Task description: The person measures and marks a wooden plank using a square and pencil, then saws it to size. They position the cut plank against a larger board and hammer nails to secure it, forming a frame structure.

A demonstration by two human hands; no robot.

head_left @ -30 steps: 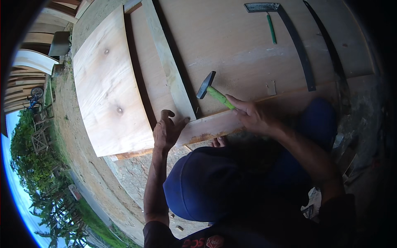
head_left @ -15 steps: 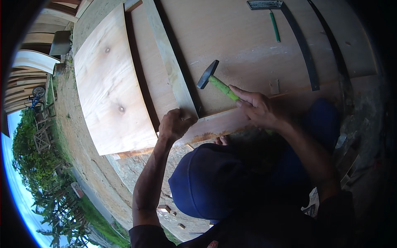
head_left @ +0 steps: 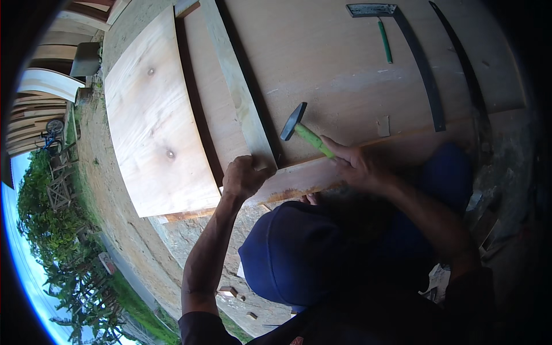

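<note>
My right hand (head_left: pixel 362 167) is wrapped round the green handle of a hammer (head_left: pixel 313 140). The hammer's dark metal head is raised above the panel, apart from the wood. At the near end of a pale wooden strip (head_left: pixel 240 92), my left hand (head_left: pixel 246 177) is closed, thumb and curled fingers against the strip's end corner. Whether a nail is also between those fingers is hidden. The strip lies across a large brown plywood panel (head_left: pixel 322 63), meeting the wooden rail (head_left: pixel 305 177) along its near edge. Left of it, a lighter plywood sheet (head_left: pixel 152 115) covers part of the frame.
A try square (head_left: pixel 422 69), a green pencil (head_left: pixel 385 43) and a dark curved blade-like strip (head_left: pixel 460 52) lie on the panel's right side. A small wood chip (head_left: pixel 383 126) rests near the rail. My blue-clad knee (head_left: pixel 287 253) is bent close below it. Wood offcuts (head_left: pixel 228 291) lie on the ground.
The hammer and my right hand have dropped slightly toward the rail, with the head a little lower and farther right. My left hand keeps its place at the strip's end.
</note>
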